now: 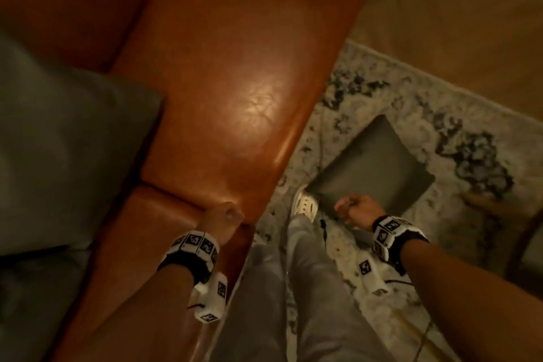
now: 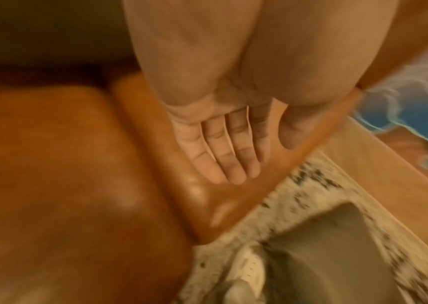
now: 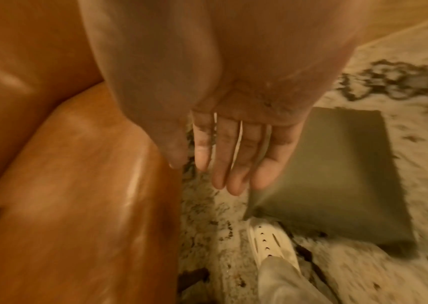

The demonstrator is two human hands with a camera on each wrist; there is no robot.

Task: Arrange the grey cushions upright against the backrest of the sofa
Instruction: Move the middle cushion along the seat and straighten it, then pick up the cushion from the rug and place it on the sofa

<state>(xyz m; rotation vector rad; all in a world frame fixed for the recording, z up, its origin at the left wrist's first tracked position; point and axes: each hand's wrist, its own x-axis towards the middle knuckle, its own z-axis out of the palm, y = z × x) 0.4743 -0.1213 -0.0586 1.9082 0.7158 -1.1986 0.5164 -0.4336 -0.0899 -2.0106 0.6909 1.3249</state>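
One grey cushion (image 1: 370,164) (image 3: 324,174) (image 2: 319,261) lies flat on the patterned rug, right of the orange leather sofa (image 1: 223,73). A second grey cushion (image 1: 58,141) leans at the left against the sofa's backrest. My right hand (image 1: 351,210) (image 3: 226,162) hangs above the near corner of the floor cushion, fingers straight and empty, not touching it. My left hand (image 1: 224,216) (image 2: 223,148) hovers over the front edge of the sofa seat, fingers extended, holding nothing.
The patterned rug (image 1: 411,103) (image 3: 402,267) covers the floor beside the sofa. My leg in grey trousers (image 1: 308,288) and white shoe (image 1: 305,204) (image 3: 272,242) stand on it, just next to the floor cushion. Wooden floor (image 1: 455,23) lies beyond the rug.
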